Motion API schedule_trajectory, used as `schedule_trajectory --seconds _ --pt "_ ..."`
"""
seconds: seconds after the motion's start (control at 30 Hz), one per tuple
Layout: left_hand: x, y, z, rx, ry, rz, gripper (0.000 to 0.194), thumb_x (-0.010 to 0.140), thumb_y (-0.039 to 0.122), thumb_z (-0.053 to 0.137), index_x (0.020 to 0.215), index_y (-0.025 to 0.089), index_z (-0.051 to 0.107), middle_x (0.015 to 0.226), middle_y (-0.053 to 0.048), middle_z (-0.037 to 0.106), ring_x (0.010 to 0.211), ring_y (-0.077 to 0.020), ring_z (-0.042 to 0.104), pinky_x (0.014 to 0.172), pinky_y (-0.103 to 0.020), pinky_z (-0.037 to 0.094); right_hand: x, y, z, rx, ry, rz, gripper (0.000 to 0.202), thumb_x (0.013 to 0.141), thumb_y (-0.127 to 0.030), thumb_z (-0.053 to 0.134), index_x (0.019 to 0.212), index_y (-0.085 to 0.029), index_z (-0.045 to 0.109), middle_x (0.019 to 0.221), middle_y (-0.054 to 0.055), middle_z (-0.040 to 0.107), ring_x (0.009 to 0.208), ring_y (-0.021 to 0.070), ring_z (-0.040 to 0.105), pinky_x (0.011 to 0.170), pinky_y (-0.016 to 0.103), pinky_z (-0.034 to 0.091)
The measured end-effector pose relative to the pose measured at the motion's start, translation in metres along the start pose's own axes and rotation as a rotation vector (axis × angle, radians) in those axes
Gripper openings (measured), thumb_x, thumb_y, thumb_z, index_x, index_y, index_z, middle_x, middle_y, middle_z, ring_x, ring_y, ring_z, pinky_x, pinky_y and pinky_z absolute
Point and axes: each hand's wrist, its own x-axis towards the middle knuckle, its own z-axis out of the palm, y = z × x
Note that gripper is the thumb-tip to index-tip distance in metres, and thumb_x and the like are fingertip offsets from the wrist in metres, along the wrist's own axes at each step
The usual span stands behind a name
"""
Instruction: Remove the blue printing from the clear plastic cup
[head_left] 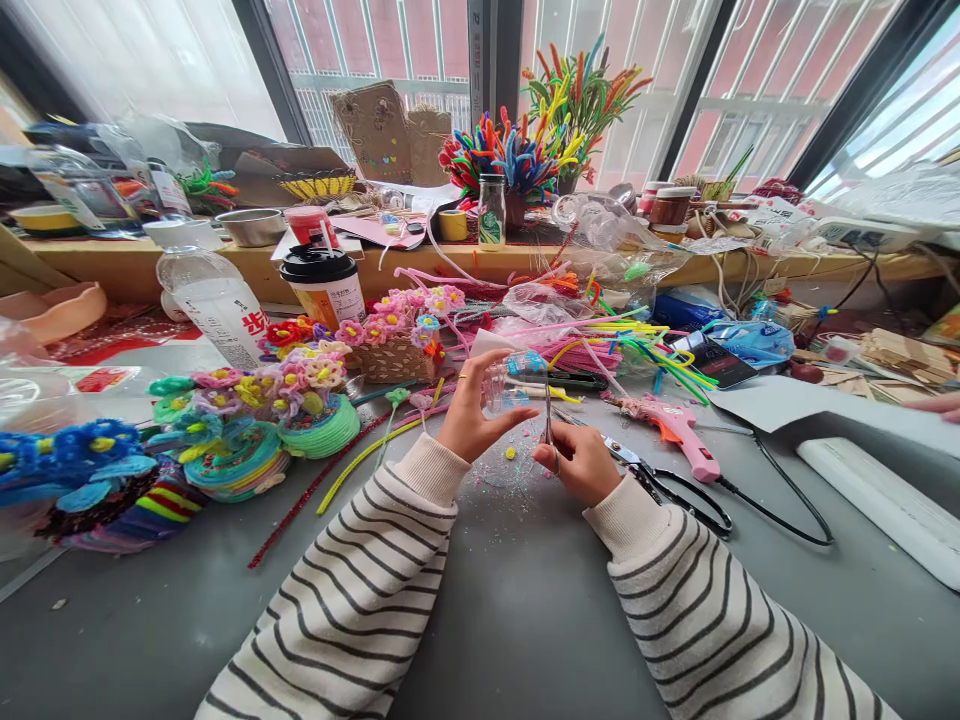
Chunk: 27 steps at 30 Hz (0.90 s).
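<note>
My left hand (480, 405) is wrapped round a small clear plastic cup (496, 388), lying sideways with blue patches near its end. Small scissors (548, 410) point upward from my right hand (583, 462), their blades beside the cup's right end. Glitter (504, 500) and a small yellow piece (511, 454) lie on the grey table (517, 620) below my hands.
A pink glue gun (679, 435) and black-handled scissors (686, 495) lie to the right. Pipe-cleaner flower pots (236, 460), a water bottle (214, 305) and a lidded cup (324, 285) stand left. Another person's hand (941, 404) shows at the right edge.
</note>
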Motion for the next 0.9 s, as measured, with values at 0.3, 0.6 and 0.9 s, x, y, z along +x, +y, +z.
schedule_trajectory --seconds 0.3,0.6,0.9 --pt "0.001 0.001 0.0 0.018 -0.012 0.015 0.066 0.058 0.033 0.072 0.115 0.026 0.038 0.117 -0.008 0.043 0.108 -0.0247 0.045 0.093 -0.044 0.037 0.0 -0.001 0.0 0.017 0.057 -0.003 0.057 0.064 -0.074 0.039 0.046 -0.02 0.034 0.041 -0.005 0.033 0.043 0.0076 0.028 0.042 0.022 0.023" --pt "0.0 0.005 0.0 -0.03 -0.022 -0.026 0.065 0.059 0.033 0.071 0.115 0.026 0.039 0.116 -0.008 0.041 0.107 -0.0239 0.046 0.089 -0.039 0.042 0.001 -0.003 -0.001 0.034 0.114 -0.034 0.056 0.065 -0.07 0.043 0.045 -0.021 0.028 0.038 -0.006 0.033 0.04 0.0073 0.027 0.041 0.021 0.025" --pt "0.0 0.01 0.0 -0.074 -0.013 -0.045 0.045 0.072 0.031 0.059 0.113 0.025 0.041 0.116 -0.007 0.043 0.107 -0.0209 0.045 0.093 -0.038 0.037 0.0 -0.005 0.0 0.036 0.06 -0.001 0.059 0.062 -0.077 0.035 0.045 -0.02 0.031 0.039 -0.004 0.035 0.04 0.0076 0.029 0.04 0.021 0.024"
